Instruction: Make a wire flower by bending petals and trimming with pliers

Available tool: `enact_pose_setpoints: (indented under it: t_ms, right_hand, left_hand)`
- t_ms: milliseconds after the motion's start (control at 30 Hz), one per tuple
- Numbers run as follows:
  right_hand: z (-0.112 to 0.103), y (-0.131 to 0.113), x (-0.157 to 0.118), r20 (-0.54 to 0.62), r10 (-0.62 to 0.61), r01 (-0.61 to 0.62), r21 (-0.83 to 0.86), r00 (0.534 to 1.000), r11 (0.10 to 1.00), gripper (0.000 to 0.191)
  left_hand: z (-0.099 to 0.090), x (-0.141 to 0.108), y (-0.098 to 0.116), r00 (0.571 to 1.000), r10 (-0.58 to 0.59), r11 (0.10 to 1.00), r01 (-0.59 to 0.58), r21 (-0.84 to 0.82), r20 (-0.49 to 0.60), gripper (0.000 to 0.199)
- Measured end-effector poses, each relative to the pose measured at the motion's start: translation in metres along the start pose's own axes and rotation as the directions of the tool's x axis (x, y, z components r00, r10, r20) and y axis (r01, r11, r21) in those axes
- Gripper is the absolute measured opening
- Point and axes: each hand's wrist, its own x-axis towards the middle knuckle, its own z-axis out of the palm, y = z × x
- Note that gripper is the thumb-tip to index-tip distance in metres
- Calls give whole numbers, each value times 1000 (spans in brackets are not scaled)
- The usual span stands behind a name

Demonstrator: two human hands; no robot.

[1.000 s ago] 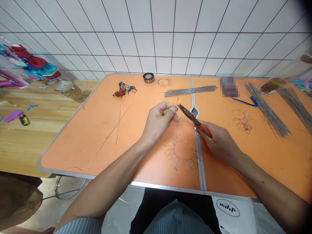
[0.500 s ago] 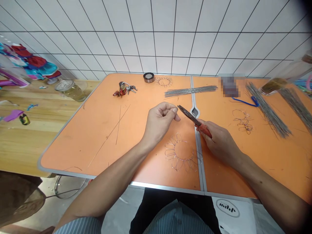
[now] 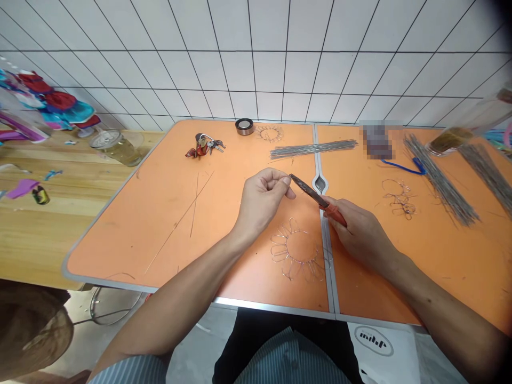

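My right hand point(image 3: 356, 224) is closed round the red handles of a pair of pliers point(image 3: 310, 191), whose dark jaws point up and left. The tips of the jaws meet the fingertips of my left hand point(image 3: 266, 200). Thumb and forefinger of that hand are pinched together; whatever they hold is too small to make out. Below them, a ring of looped wire point(image 3: 301, 248) lies flat on the orange table point(image 3: 224, 261). Two thin straight wires point(image 3: 194, 205) cross each other left of my hands.
Wire bundles point(image 3: 314, 149) point(image 3: 442, 178) lie at the back and right. Keys point(image 3: 210, 144), a tape roll point(image 3: 244, 126) and a small wire ring point(image 3: 269, 133) sit at the back left. Bent wire pieces point(image 3: 400, 200) are right of my hands. A jar point(image 3: 116, 148) lies further left.
The pliers have shifted slightly left, so their tips now meet my left fingertips. My left hand has hardly moved.
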Motion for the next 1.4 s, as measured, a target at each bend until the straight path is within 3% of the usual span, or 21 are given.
enact_pose_setpoints:
  t_ms: [400, 600, 733, 967, 1400]
  right_hand:
    - [-1, -2, 0, 34, -5, 6, -26, 999, 1000, 32]
    - [-3, 1, 0, 48, 1, -3, 25, 999, 1000, 36]
    - [-1, 5, 0, 20, 6, -7, 9, 1000, 1000, 36]
    - [5, 9, -3, -15, 16, -18, -139, 1000, 990, 46]
    - [9, 12, -1, -57, 7, -15, -134, 998, 991, 48]
  left_hand:
    - [1, 0, -3, 1000, -17, 1000, 18, 19, -18, 12]
    - [0, 0, 1, 997, -64, 998, 64, -10, 32, 6]
    - [-3, 2, 2, 987, -134, 990, 137, -34, 86, 5]
    - [-5, 6, -3, 982, -173, 982, 179, -66, 81, 6]
    - [-5, 8, -5, 987, -151, 984, 155, -92, 52, 8]
